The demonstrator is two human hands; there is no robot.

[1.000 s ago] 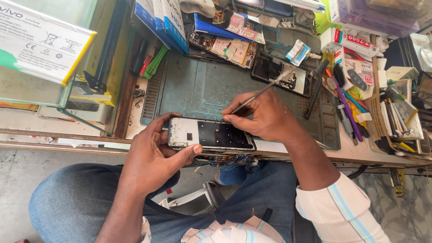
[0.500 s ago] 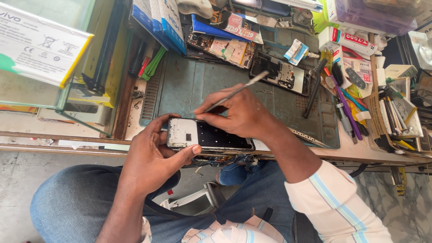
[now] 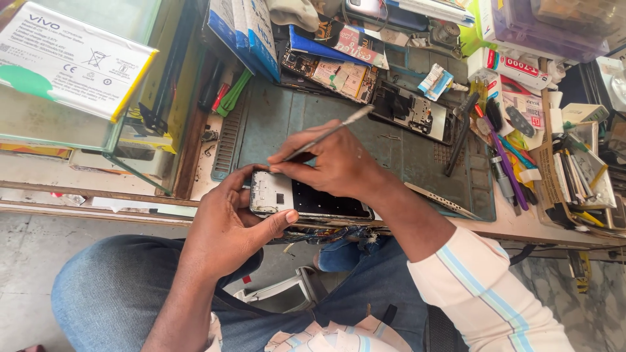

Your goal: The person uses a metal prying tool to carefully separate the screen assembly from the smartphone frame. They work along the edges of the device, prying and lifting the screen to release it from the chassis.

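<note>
Two hands worked on one opened phone [image 3: 306,199], which lay at the near edge of the workbench, partly over the person's lap. The left hand [image 3: 225,225] gripped the phone's left end, with the thumb pressed against the lower edge and the fingers curled around the far side. The right hand [image 3: 336,163] pinched one thin metal tool [image 3: 326,135] in a pen grip; its tip met the upper left corner of the phone frame, and its handle slanted up and to the right.

As a judgement of good practice for this step: the left-hand clamp had to stay firm so that the frame could not rock, the tool tip was best kept shallow and applied with light pressure, and the heel of the right hand was best rested on the phone body for control.

Count, left to right: one flat white pack with a yellow edge [image 3: 68,58] on a glass case; one green work mat [image 3: 391,146]; one second dismantled phone frame [image 3: 411,111] at the mat's far side; one pair of tweezers [image 3: 443,201] near the right forearm. Pens and tools at the far right were too cluttered to count.
</note>
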